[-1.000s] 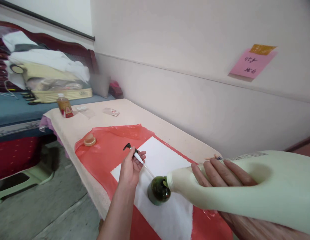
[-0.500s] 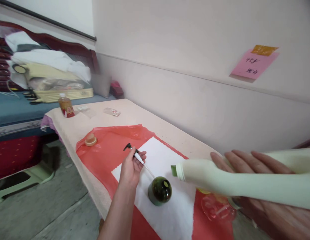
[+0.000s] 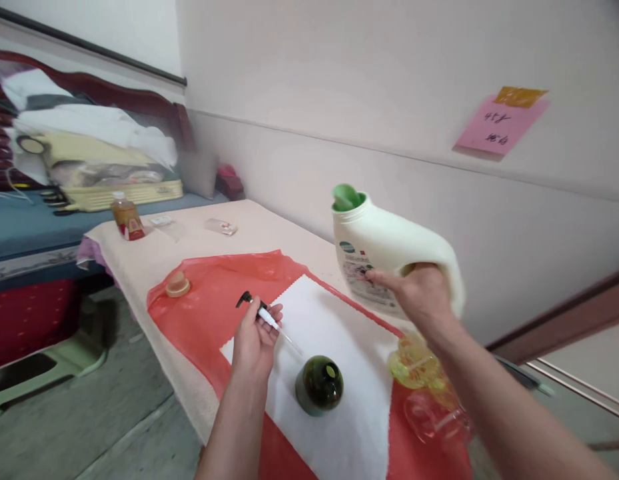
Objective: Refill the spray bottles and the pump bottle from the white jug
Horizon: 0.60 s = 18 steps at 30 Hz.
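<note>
My left hand (image 3: 256, 340) holds a pump dispenser head (image 3: 266, 316) with a black nozzle, white collar and thin clear tube slanting down to the right. Just right of the tube's tip, a dark green round bottle (image 3: 319, 387) stands with its mouth uncovered on a white cloth (image 3: 346, 360). My right hand (image 3: 422, 290) is wrapped round the handle of a large pale detergent jug (image 3: 389, 247). The jug is raised above the table's far right side, tilted, with its green spout (image 3: 346, 198) at upper left. Its label faces me.
A red plastic sheet (image 3: 214, 287) lies under the cloth, with a brown cap (image 3: 178, 285) on it. Yellow and pink clear plastic items (image 3: 414, 363) lie at right. A drink bottle (image 3: 128, 217) stands at the table's far left, a stool (image 3: 49, 373) beyond the edge.
My right hand has swung the jug up and away from the front right, from lying nearly level to tilted with its spout higher. My left hand with the pump head has shifted slightly left.
</note>
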Each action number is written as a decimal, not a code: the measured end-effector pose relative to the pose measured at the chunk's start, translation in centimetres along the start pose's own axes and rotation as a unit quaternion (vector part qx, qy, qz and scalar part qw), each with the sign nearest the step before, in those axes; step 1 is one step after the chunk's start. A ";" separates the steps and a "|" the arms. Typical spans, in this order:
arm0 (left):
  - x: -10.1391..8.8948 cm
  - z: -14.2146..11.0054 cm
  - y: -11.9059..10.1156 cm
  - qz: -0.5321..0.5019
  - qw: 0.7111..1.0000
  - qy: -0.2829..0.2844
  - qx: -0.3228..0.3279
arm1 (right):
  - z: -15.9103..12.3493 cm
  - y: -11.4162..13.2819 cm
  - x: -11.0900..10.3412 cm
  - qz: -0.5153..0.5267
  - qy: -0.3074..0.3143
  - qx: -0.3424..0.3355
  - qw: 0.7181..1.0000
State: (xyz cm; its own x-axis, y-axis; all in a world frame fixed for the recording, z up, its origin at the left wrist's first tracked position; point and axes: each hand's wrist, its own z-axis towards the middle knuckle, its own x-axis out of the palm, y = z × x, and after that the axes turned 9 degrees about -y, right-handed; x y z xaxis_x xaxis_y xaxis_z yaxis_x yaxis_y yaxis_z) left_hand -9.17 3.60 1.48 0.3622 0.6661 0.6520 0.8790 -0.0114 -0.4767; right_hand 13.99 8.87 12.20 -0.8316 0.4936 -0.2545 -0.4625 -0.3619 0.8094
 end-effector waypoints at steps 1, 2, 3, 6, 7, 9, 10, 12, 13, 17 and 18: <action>0.0 0.0 -0.1 0.000 1.000 -0.001 -0.001 | -0.6 -1.1 1.2 0.025 0.000 0.025 0.999; -0.1 0.0 -0.2 -0.001 1.000 -0.001 -0.003 | -1.3 -2.3 2.3 0.051 -0.001 0.047 0.998; -0.1 0.0 -0.3 -0.002 1.000 -0.001 -0.003 | -2.2 -3.6 3.3 0.075 0.000 0.069 0.995; -0.1 0.1 -0.6 -0.002 1.000 0.000 0.002 | -5.2 -7.6 5.3 0.113 -0.006 0.133 0.985; 0.0 0.1 -0.6 0.000 1.000 0.000 0.008 | -6.1 -8.8 5.6 0.111 -0.012 0.153 0.982; 0.2 -0.1 -0.4 0.015 1.000 -0.003 0.025 | -7.8 -11.0 5.7 0.091 -0.021 0.184 0.979; 0.3 -0.2 -0.2 0.025 0.999 -0.002 0.037 | -8.5 -11.7 5.5 0.073 -0.024 0.193 0.978; 0.5 -0.6 0.7 0.052 0.996 0.018 0.066 | -9.7 -12.5 4.9 0.037 -0.019 0.203 0.978; 0.6 -0.8 1.2 0.066 0.994 0.035 0.084 | -10.3 -12.6 4.6 0.023 -0.012 0.204 0.979; 1.0 -1.8 3.6 0.126 0.976 0.105 0.143 | -13.0 -11.8 2.7 0.008 0.027 0.216 0.976; 1.0 -2.0 4.1 0.138 0.971 0.117 0.154 | -13.9 -11.6 2.2 0.007 0.036 0.227 0.973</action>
State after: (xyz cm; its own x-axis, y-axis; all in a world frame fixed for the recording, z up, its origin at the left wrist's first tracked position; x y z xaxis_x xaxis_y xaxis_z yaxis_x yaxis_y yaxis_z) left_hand -4.56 2.73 1.40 0.6636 0.4819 0.5722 0.6161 0.0819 -0.7834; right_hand 13.28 3.16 -5.07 -0.8641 0.4285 -0.2640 -0.2805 0.0255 0.9595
